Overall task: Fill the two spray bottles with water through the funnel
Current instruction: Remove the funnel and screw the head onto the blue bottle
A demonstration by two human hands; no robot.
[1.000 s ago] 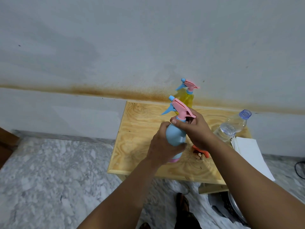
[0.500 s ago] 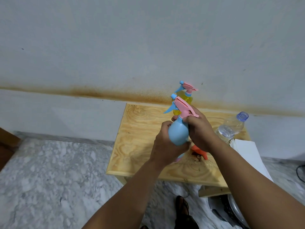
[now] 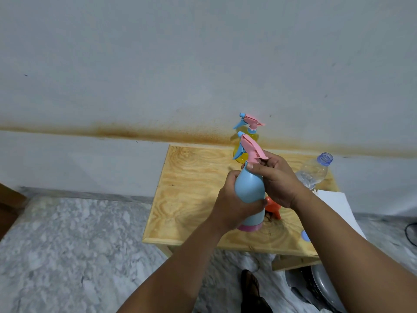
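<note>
A light blue spray bottle (image 3: 249, 188) with a pink trigger head (image 3: 251, 147) and pink base is held upright just above a small wooden table (image 3: 191, 188). My left hand (image 3: 232, 206) wraps its body from the left. My right hand (image 3: 278, 179) grips its neck just under the pink head. Behind it, by the wall, stands a yellow spray bottle (image 3: 244, 145) with the same pink head. An orange funnel (image 3: 273, 207) lies on the table, partly hidden by my right wrist. A clear uncapped water bottle (image 3: 314, 172) stands at the right.
White paper sheets (image 3: 338, 206) overhang the table's right edge. A small blue cap (image 3: 305, 235) lies near the front right, beside my forearm. The table stands against a stained grey wall over marble floor (image 3: 67, 245). A foot in a dark sandal (image 3: 251, 288) shows below.
The camera has drifted and the blue bottle sits a little more upright and nearer. My right hand has shifted its fingers around the bottle's neck; the left hand keeps its hold.
</note>
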